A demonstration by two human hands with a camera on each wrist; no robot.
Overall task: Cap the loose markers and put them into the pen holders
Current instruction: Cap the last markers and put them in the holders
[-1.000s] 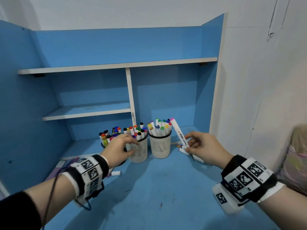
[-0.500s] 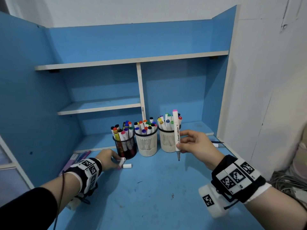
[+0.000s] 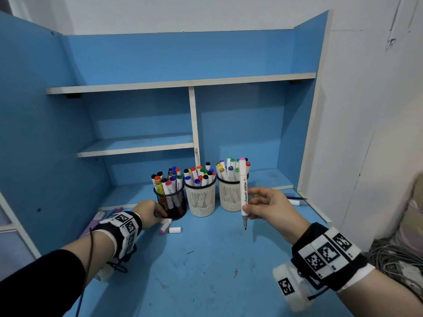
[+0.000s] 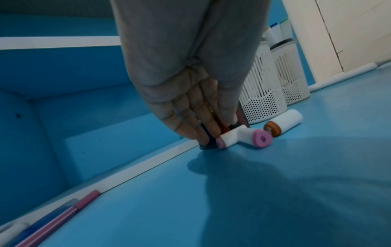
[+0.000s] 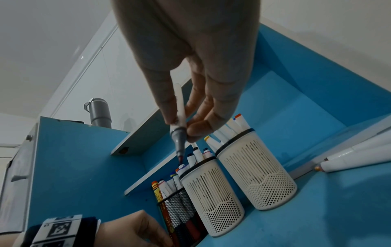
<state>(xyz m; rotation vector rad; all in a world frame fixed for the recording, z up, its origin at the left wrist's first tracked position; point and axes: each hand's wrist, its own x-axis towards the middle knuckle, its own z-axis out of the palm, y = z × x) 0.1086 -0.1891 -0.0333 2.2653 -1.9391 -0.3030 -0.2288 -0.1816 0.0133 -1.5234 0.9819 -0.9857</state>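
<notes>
In the head view, the right hand (image 3: 272,209) is pinching an uncapped white marker with a pink top end (image 3: 243,191) between thumb and fingers, holding it upright with its dark tip pointing down above the blue bench (image 3: 206,271), just in front of the rightmost cream perforated pen holder (image 3: 229,197). The left hand (image 3: 148,213) is reaching low to the bench beside the black mesh pen holder (image 3: 171,202), its fingers down at a white cap with a pink end (image 3: 165,226); a second white cap (image 3: 175,229) is lying just beside it. The middle cream pen holder (image 3: 200,197) is standing between the other two, all three full of markers. In the left wrist view, the left hand (image 4: 190,100) is extending straight fingers (image 4: 186,127) down to the bench, touching the small pink-ended cap (image 4: 227,138) against the black holder's base; whether it is gripping the cap I cannot tell. A larger pink-ended cap (image 4: 253,136) and an orange-ended white cap (image 4: 282,123) are lying next to it. In the right wrist view, the right hand (image 5: 190,91) is clamping the white marker (image 5: 180,113) near its grey tip section, with the tip hanging above the cream holders (image 5: 211,200).
</notes>
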